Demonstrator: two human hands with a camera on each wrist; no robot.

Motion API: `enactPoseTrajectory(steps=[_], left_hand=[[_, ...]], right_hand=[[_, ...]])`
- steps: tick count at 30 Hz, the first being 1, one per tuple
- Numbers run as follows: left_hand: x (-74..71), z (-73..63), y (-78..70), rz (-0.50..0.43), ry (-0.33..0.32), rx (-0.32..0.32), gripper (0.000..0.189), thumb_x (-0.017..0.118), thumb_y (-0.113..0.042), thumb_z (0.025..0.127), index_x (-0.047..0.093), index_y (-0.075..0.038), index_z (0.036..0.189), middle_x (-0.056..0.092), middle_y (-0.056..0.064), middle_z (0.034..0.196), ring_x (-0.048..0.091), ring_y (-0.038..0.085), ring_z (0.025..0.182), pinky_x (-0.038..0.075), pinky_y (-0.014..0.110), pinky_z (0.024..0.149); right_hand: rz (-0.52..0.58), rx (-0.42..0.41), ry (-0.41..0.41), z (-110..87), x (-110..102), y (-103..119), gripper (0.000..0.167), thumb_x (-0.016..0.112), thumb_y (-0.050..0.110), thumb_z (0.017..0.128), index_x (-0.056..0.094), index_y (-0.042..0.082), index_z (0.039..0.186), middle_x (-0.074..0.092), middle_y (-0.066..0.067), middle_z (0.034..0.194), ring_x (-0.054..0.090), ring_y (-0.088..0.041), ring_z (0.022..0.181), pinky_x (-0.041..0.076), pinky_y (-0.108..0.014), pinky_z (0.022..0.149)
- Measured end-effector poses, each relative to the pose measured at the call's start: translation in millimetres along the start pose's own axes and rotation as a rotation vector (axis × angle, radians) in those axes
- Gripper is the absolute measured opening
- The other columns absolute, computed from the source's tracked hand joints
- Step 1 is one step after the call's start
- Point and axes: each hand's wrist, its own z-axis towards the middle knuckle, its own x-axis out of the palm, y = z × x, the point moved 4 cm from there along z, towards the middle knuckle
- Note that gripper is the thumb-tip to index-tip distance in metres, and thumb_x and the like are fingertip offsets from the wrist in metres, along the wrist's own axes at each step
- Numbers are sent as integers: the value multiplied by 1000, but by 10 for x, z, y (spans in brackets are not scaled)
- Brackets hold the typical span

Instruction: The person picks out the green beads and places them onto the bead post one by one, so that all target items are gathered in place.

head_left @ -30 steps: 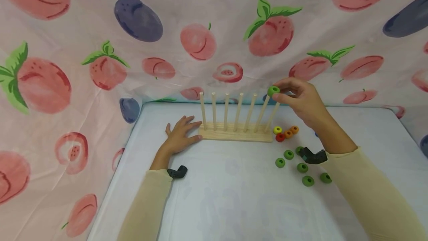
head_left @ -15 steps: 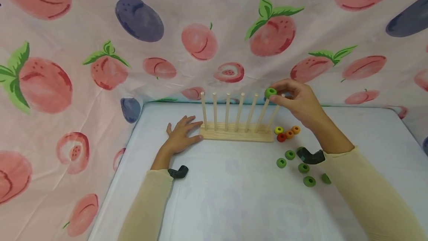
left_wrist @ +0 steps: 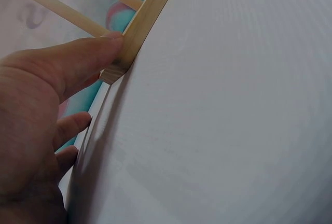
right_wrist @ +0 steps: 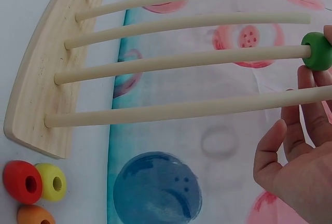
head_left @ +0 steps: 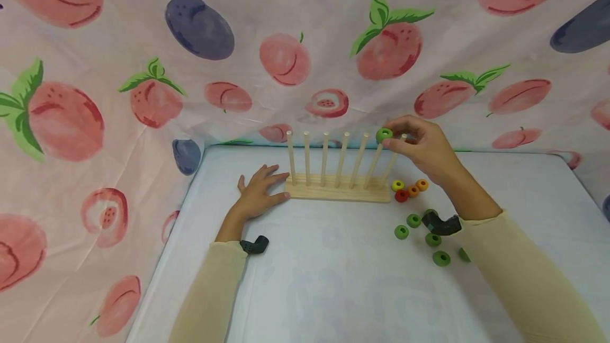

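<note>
In the head view my right hand [head_left: 421, 142] pinches a green bead [head_left: 384, 135] at the top of the second peg from the right. The right wrist view has the peg's tip at the hole of that green bead [right_wrist: 317, 51], with fingers around it. The wooden peg rack [head_left: 338, 190] has a row of several upright, bare pegs on a flat base. My left hand [head_left: 259, 192] lies at the rack's left end, fingers spread. Up close in the left wrist view, the left thumb [left_wrist: 98, 53] touches the end of the base.
Right of the rack lie a yellow bead [head_left: 397, 185], a red bead [head_left: 402, 195] and two orange beads [head_left: 413, 190]. Several green beads [head_left: 433, 239] are scattered nearer, some partly behind the right wrist's black camera [head_left: 440, 224]. A fruit-print cloth [head_left: 286, 15] hangs behind the white table [head_left: 324, 279].
My right hand has moved slightly left, carrying the green bead from near the rightmost peg to the tip of the second peg from the right, then slightly down. The left hand stays put.
</note>
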Motion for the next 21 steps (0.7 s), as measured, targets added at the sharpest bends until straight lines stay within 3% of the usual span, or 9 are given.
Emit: enactPoseTrajectory(steps=[10, 21], left_hand=[[2, -1, 3, 1, 0, -2, 64, 69, -56, 92, 53, -33, 149, 31, 0, 168, 11, 30, 160, -14, 72, 116], [-4, -4, -9, -3, -6, 6, 64, 70, -54, 92, 54, -31, 149, 31, 1, 167, 11, 30, 160, -14, 73, 115]], right_hand=[[-19, 53, 3, -9, 20, -71, 30, 75, 21, 95, 69, 9, 121, 67, 12, 104, 55, -18, 102, 47, -24, 81], [-15, 24, 8, -20, 32, -87, 29, 74, 18, 95, 69, 8, 121, 65, 11, 99, 54, -16, 99, 46, -25, 73]])
